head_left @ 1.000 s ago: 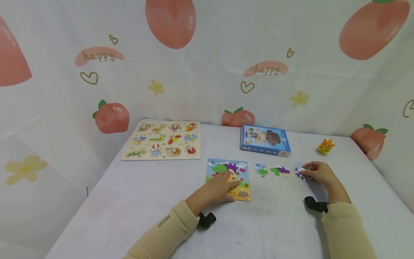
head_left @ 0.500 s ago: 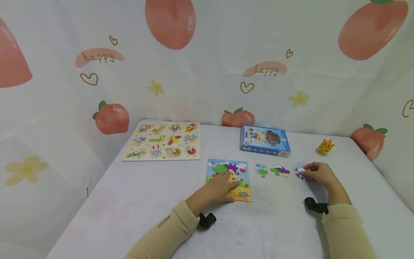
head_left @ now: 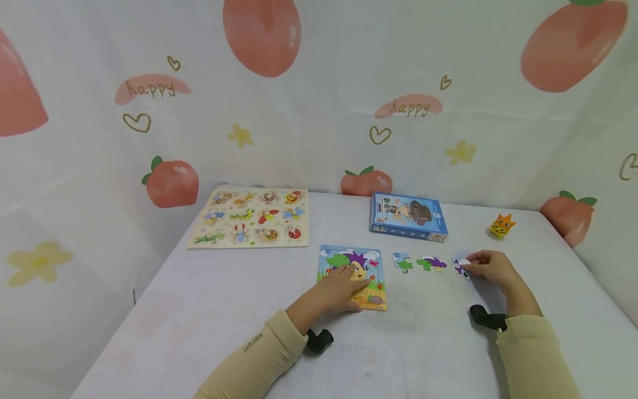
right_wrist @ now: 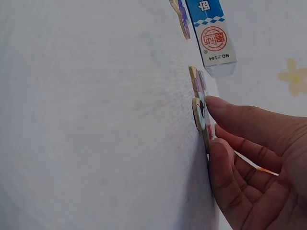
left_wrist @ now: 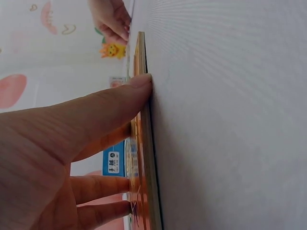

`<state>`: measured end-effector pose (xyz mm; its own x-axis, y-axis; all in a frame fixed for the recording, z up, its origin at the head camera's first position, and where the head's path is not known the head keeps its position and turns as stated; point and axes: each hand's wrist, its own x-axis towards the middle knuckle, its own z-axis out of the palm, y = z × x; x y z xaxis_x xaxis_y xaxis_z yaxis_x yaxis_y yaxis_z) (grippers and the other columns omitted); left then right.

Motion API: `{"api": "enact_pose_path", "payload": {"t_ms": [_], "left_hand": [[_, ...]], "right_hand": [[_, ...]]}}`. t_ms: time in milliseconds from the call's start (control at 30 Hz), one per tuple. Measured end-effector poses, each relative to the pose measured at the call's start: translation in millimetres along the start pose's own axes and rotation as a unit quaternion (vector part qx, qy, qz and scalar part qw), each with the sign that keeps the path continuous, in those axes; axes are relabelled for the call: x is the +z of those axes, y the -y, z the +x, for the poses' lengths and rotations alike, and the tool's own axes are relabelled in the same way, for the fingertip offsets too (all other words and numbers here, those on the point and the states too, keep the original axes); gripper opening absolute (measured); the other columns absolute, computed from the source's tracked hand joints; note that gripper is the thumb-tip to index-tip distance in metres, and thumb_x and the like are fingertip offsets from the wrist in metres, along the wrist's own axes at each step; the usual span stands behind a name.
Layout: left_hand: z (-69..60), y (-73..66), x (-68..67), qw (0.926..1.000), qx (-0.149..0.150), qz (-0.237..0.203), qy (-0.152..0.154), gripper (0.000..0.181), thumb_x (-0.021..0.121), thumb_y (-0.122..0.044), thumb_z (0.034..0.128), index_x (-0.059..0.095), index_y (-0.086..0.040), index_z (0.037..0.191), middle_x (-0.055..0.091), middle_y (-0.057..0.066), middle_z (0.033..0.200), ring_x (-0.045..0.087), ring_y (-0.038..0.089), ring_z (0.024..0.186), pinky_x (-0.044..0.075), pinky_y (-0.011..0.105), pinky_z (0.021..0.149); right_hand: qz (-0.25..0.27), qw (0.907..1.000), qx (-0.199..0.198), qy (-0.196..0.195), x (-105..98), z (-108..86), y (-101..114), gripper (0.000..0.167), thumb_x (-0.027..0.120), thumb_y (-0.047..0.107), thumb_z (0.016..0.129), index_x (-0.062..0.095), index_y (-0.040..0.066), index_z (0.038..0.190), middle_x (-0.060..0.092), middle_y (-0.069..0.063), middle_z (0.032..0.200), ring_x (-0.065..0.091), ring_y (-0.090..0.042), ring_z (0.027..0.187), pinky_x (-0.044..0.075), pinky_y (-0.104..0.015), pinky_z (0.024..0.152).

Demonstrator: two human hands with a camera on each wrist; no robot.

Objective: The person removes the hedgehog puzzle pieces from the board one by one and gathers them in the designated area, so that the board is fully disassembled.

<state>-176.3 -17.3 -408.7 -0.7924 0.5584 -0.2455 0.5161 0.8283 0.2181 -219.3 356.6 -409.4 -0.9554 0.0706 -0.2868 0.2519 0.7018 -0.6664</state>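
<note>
My left hand (head_left: 339,289) rests spread over the picture puzzle board (head_left: 377,266), which shows a purple-haired hedgehog in a garden. In the left wrist view its thumb (left_wrist: 140,80) lies against the board's edge, and the fingertips touch the top. To the right, my right hand (head_left: 494,267) pinches a purple, white and blue puzzle piece (head_left: 457,266) low on the table; fingertips partly cover it. The right wrist view has the thumb (right_wrist: 218,101) on that piece and the other fingers curled beside it. A green-and-blue piece (head_left: 402,262) and a green-and-purple piece (head_left: 432,263) lie between the hands.
A wooden insect puzzle board (head_left: 251,219) lies at the back left. Behind the loose pieces is a blue game box (head_left: 410,216). An orange and yellow toy figure (head_left: 502,226) stands at the back right. A patterned cloth (head_left: 309,111) hangs behind the white table (head_left: 249,299).
</note>
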Motion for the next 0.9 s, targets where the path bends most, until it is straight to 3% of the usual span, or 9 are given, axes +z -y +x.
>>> {"api": "enact_pose_path", "payload": {"t_ms": [267, 400, 533, 733, 900], "left_hand": [[-1.7, 4.4, -2.9, 0.9995, 0.008, -0.027, 0.011, 0.062, 0.066, -0.041, 0.0839, 0.042, -0.031, 0.140, 0.031, 0.010, 0.151, 0.030, 0.025, 0.140, 0.032, 0.039, 0.112], [-1.8, 15.0, -9.3, 0.9982, 0.033, -0.047, 0.015, 0.064, 0.066, -0.041, 0.0843, 0.041, -0.027, 0.141, 0.044, 0.010, 0.142, 0.039, 0.023, 0.133, 0.036, 0.036, 0.109], [-3.7, 29.9, -19.5, 0.9973, 0.024, -0.069, 0.002, 0.066, 0.065, -0.042, 0.0846, 0.040, -0.023, 0.142, 0.050, 0.007, 0.137, 0.042, 0.022, 0.130, 0.035, 0.039, 0.109], [-5.6, 54.4, -28.0, 0.9937, -0.013, -0.109, -0.021, 0.070, 0.067, -0.042, 0.0822, 0.039, -0.021, 0.143, 0.037, 0.010, 0.148, 0.030, 0.030, 0.139, 0.023, 0.050, 0.114], [-6.4, 72.7, -26.5, 0.9877, -0.029, -0.152, -0.020, 0.083, 0.072, -0.044, 0.0776, 0.033, -0.018, 0.146, 0.016, 0.012, 0.156, 0.019, 0.033, 0.143, 0.021, 0.052, 0.114]], "right_hand": [[-0.005, 0.9999, 0.005, 0.009, -1.0, -2.4, 3.4, 0.057, 0.065, 0.033, 0.087, 0.046, -0.011, 0.118, 0.057, -0.006, 0.088, 0.053, -0.013, 0.073, 0.046, -0.021, 0.065], [-0.024, 0.9995, 0.015, 0.012, -5.4, -6.8, 8.9, 0.065, 0.061, 0.041, 0.088, 0.043, -0.010, 0.124, 0.056, -0.011, 0.095, 0.052, -0.017, 0.077, 0.044, -0.025, 0.066], [-0.042, 0.9991, 0.002, -0.002, -3.7, -9.3, 19.9, 0.066, 0.057, 0.045, 0.089, 0.043, -0.008, 0.125, 0.054, -0.014, 0.099, 0.050, -0.021, 0.081, 0.040, -0.026, 0.064], [-0.039, 0.9982, -0.042, -0.018, 11.3, -4.5, 46.1, 0.065, 0.058, 0.045, 0.089, 0.046, -0.006, 0.126, 0.050, -0.023, 0.108, 0.052, -0.023, 0.084, 0.045, -0.025, 0.067], [-0.030, 0.9968, -0.073, -0.009, 28.9, 0.9, 66.4, 0.060, 0.062, 0.039, 0.088, 0.050, -0.006, 0.126, 0.053, -0.019, 0.104, 0.054, -0.022, 0.083, 0.050, -0.026, 0.068]]}}
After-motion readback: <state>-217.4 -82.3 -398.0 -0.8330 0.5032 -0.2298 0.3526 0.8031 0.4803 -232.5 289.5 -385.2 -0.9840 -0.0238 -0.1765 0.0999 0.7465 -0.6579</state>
